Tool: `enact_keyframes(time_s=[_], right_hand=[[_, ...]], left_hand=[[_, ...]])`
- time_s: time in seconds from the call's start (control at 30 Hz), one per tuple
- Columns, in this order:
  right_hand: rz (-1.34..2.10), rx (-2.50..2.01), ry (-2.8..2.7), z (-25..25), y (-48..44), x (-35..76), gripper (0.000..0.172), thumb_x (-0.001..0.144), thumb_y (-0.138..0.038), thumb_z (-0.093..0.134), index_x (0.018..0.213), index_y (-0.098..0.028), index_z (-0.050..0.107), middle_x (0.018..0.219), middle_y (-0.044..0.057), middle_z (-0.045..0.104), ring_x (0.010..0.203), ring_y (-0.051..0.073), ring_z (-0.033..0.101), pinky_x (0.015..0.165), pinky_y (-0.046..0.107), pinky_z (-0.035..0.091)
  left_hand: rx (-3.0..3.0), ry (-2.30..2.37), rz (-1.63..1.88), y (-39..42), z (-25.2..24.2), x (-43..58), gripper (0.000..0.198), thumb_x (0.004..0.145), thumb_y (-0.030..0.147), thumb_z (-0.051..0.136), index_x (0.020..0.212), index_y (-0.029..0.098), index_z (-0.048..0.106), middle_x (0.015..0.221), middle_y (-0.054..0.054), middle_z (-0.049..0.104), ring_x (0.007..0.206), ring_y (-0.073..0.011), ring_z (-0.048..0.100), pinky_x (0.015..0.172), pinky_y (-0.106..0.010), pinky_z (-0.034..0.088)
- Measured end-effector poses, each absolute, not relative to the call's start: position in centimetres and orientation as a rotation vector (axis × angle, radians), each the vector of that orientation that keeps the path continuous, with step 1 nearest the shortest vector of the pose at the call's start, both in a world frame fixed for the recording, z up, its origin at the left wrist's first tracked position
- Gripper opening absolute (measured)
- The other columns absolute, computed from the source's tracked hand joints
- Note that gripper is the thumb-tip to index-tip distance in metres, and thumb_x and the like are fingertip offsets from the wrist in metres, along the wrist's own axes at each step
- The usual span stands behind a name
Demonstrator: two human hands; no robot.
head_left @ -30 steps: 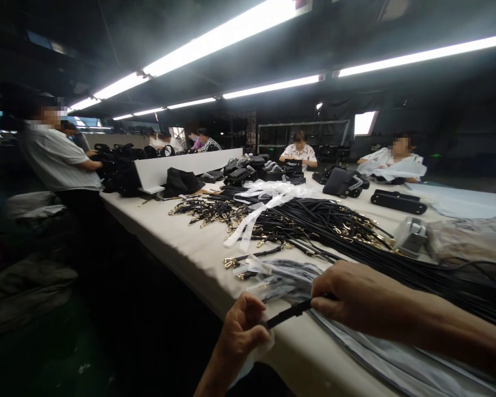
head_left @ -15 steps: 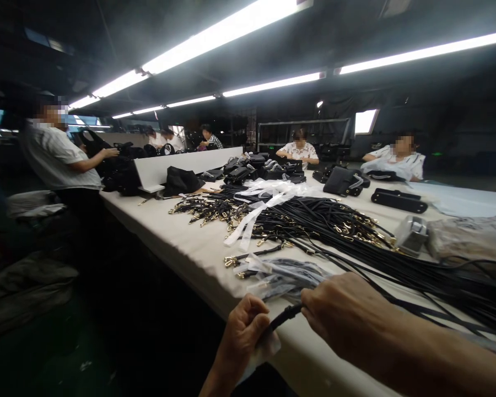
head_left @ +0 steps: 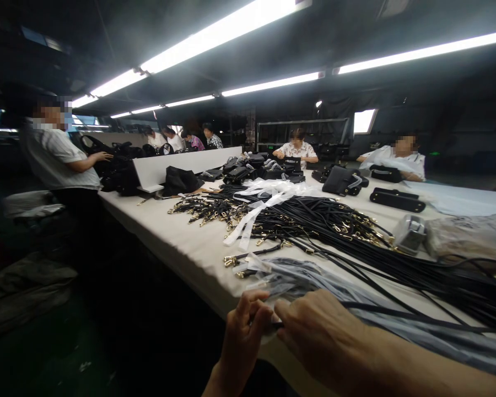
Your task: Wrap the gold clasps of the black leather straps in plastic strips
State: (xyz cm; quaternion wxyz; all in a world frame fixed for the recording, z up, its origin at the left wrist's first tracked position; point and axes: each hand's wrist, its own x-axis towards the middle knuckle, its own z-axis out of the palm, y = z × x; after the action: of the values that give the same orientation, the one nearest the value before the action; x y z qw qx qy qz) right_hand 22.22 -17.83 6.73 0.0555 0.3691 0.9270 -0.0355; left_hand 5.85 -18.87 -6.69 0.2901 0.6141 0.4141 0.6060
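My left hand (head_left: 244, 333) is closed, thumb against fingers, at the table's front edge, gripping a clear plastic sleeve around the end of a black strap (head_left: 278, 325). Close beside it, my right hand (head_left: 314, 322) is closed on the same strap, and only a short dark piece shows between the two. Most of the strap is hidden by my fingers. Just beyond my hands lie straps in clear plastic sleeves (head_left: 291, 275). A large heap of black straps (head_left: 314, 212) with gold clasps spreads behind them, with white strips (head_left: 252, 218) across it.
The cloth-covered table (head_left: 198, 251) also bears black bags (head_left: 341, 181), a grey box-like object (head_left: 411, 232), a plastic bag (head_left: 471, 237) and a white divider (head_left: 190, 168). A person (head_left: 62, 149) stands at left; several others sit along the far side.
My right hand has moved left and slightly down, up against my left hand, so less strap shows between them. My left hand stays nearly in place.
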Motion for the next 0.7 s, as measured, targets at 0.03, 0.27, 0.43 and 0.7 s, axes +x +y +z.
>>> enact_keyframes(time_s=[0.03,0.27,0.43,0.7], right_hand=[[-0.267,1.157,2.836,7.1,-17.5,22.3,0.013,0.084,-0.018,0.058,0.088,-0.016,0.071,0.079,0.008,0.074,0.063,0.019,0.066,0.051,0.025,0.033],[-1.982,0.938,2.144,5.6,-13.6,24.4,0.045,0.092,-0.052,0.056,0.113,-0.013,0.067,0.056,-0.002,0.063,0.037,0.006,0.041,0.038,0.015,0.031],[-2.133,1.098,2.143,4.5,-13.5,24.5,0.038,0.085,-0.048,0.067,0.084,-0.010,0.068,0.058,0.001,0.064,0.037,0.004,0.041,0.036,0.013,0.026],[-1.843,1.203,2.147,5.9,-12.0,28.1,0.038,0.088,-0.047,0.062,0.090,-0.010,0.070,0.061,0.000,0.064,0.042,0.004,0.044,0.043,0.014,0.033]], left_hand=[[1.711,1.111,1.659,-18.9,-6.4,5.8,0.013,0.097,0.028,0.057,0.109,0.023,0.061,0.069,0.003,0.074,0.060,-0.0132,0.070,0.058,-0.019,0.053],[2.309,1.011,1.911,-18.8,-4.2,6.0,0.020,0.095,0.014,0.057,0.112,0.024,0.061,0.083,-0.002,0.075,0.072,-0.0159,0.068,0.074,-0.027,0.055],[1.825,1.020,1.528,-18.2,-3.8,5.2,0.043,0.097,0.053,0.049,0.122,0.020,0.060,0.119,-0.013,0.068,0.105,-0.0262,0.065,0.087,-0.036,0.053],[1.470,1.101,1.245,-18.4,-5.6,3.2,0.049,0.090,0.058,0.057,0.067,0.015,0.060,0.059,0.001,0.054,0.059,-0.0123,0.047,0.058,-0.023,0.037]])
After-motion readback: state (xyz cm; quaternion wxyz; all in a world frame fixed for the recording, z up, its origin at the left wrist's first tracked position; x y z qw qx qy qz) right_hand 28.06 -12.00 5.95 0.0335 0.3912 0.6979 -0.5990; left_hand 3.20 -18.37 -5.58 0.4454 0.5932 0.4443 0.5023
